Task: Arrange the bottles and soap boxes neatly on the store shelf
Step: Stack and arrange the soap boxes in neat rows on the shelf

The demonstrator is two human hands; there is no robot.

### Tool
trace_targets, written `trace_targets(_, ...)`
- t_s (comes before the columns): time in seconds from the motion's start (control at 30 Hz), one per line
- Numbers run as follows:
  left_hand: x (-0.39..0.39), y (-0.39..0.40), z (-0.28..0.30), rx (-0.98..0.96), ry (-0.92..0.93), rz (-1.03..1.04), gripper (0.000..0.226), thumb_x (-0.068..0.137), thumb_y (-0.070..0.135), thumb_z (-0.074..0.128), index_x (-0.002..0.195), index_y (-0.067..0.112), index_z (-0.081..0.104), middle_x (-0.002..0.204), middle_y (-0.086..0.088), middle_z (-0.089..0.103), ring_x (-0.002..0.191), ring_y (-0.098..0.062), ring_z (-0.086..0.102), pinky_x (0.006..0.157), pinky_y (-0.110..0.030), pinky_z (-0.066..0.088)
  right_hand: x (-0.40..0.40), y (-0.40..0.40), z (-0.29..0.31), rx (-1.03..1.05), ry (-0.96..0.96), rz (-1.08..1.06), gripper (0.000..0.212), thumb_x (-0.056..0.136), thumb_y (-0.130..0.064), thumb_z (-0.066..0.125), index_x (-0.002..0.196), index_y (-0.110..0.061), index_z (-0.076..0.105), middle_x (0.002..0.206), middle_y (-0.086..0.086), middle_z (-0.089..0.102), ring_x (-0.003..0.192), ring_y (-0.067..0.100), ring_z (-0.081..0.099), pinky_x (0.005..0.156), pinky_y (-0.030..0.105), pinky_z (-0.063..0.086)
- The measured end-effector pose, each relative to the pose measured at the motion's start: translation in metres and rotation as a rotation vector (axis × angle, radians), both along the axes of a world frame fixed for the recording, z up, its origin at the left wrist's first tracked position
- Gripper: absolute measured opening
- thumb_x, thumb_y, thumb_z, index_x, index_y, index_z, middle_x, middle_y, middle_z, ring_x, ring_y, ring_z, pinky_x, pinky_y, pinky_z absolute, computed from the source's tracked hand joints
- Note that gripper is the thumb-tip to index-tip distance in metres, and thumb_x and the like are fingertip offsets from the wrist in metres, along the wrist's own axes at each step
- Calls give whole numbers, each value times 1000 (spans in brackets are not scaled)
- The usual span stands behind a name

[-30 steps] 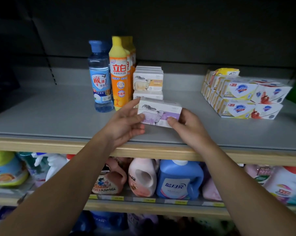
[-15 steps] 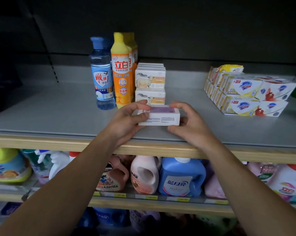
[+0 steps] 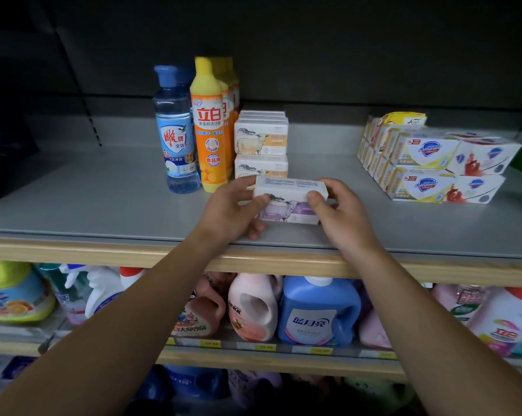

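Shelf (image 3: 103, 205): soap box (image 3: 289, 195) between hands.

A grey shelf (image 3: 88, 199) edged in pale wood is seen against a dark back panel (image 3: 344, 49); the surroundings are dimly lit.

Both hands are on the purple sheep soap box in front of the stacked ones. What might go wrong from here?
1. The purple-and-white sheep soap box, pinched by the left hand and right hand, sits near the grey shelf front edge; a slip might drop it.
2. Pushing it back may nudge the stacked yellow sheep soap boxes just behind.
3. The left hand could knock the nearby orange dish-soap bottle.
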State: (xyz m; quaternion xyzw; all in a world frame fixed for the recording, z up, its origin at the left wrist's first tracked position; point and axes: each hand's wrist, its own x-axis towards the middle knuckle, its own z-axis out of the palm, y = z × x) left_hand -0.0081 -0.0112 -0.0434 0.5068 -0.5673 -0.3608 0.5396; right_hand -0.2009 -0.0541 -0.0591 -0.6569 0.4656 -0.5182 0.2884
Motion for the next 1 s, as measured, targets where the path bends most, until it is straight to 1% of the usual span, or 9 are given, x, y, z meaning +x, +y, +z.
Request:
trace_targets(0.03, 1, -2, -1, -21, -144, 59, 22, 93, 18, 63, 111, 32, 65, 104, 0, 69, 58, -17, 66, 51, -28, 55, 0, -1, 0, 5, -5, -13, 23, 92, -27, 65, 114, -22, 64, 97, -15, 68, 78, 2, 62, 78, 21, 49)
trace_targets(0.1, 4, -7, -3, -95, -463, 178, 29, 93, 26, 61, 122, 27, 64, 109, 3, 69, 76, -12, 65, 71, -27, 54, 0, -3, -1, 19, -7, -34, 26, 90, -27, 67, 114, -21, 63, 95, -16, 66, 78, -5, 61, 73, 9, 45)
trace_targets(0.17, 5, -9, -3, -132, -630, 224, 35, 93, 31, 60, 127, 22, 63, 116, 2, 66, 94, -13, 62, 85, -28, 50, 1, -3, 0, 36, 17, -63, 31, 89, -29, 68, 118, -23, 62, 101, -13, 66, 81, -6, 59, 70, 2, 40)
trace_targets(0.23, 8, -10, -2, -130, -714, 214, 40, 91, 33, 61, 129, 21, 61, 122, 1, 63, 94, -16, 61, 83, -27, 48, 0, -3, 3, 23, 79, -104, 39, 87, -29, 69, 124, -23, 59, 115, -6, 62, 92, 4, 58, 80, 8, 40)
trace_targets(0.33, 26, -11, -2, -99, -870, 186, 45, 87, 36, 65, 129, 19, 60, 131, -2, 59, 104, -20, 60, 86, -30, 48, -2, -1, 10, -136, 322, -96, 53, 82, -27, 73, 132, -22, 56, 130, 0, 54, 118, 19, 49, 102, 27, 37)
trace_targets(0.47, 48, -11, -10, -39, -1140, 122, 51, 92, 49, 52, 129, 16, 58, 131, -5, 59, 117, -25, 54, 100, -39, 44, 3, -12, 24, -186, 732, 52, 59, 82, -36, 73, 136, -24, 53, 131, 3, 56, 121, 26, 50, 102, 32, 38)
trace_targets(0.57, 47, -14, -17, 32, -1194, 125, 55, 93, 56, 40, 134, 21, 52, 139, -2, 53, 127, -26, 46, 107, -41, 38, 11, -25, 33, -138, 813, 104, 56, 81, -34, 74, 133, -23, 56, 126, 4, 59, 116, 24, 54, 96, 30, 41)
trace_targets(0.8, 49, -22, -22, 61, -1202, 130, 61, 90, 63, 35, 141, 30, 42, 147, 3, 40, 133, -26, 32, 108, -45, 27, 45, -67, 70, -304, 592, 33, 53, 80, -23, 75, 130, -18, 57, 120, 2, 50, 113, 18, 51, 90, 21, 35)
trace_targets(1.0, 49, -21, -20, 54, -1190, 129, 55, 90, 61, 36, 133, 29, 46, 143, 3, 41, 131, -25, 31, 106, -43, 27, 78, -110, 87, -390, 626, 4, 47, 82, -27, 73, 127, -27, 58, 116, 2, 49, 116, 25, 45, 90, 23, 32)
